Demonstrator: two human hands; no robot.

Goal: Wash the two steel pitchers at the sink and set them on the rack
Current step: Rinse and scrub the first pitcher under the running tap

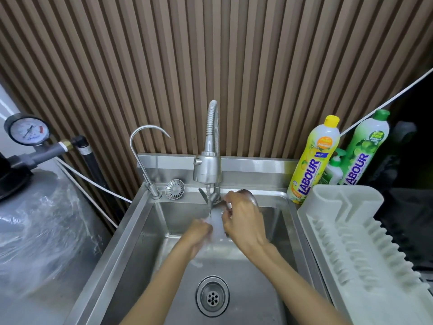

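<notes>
I am watching the right grip (pixel 243 221) wrapping its fingers around the pitcher (pixel 251 197), holding it over the sink (pixel 140 242) just right of the stream (pixel 209 204) that is running from the tap (pixel 207 167). That hand is hiding most of the pitcher. Only a rounded steel edge is showing past the knuckles on the far side, so I am judging that its long axis is running from there down and leftward toward the water, though I cannot tell which end is the mouth. The left grip (pixel 199 232) is sitting under the stream, just beside the right, with its fingers curled. Blur and spray are stopping me from telling whether it is pinching the pitcher or only rubbing it. The rack (pixel 365 233) is lying just beside the sink on its right, so the right grip is the nearer one, and I am expecting the carry to go rightward over the rim. I am seeing only one pitcher; the second is not showing.
</notes>
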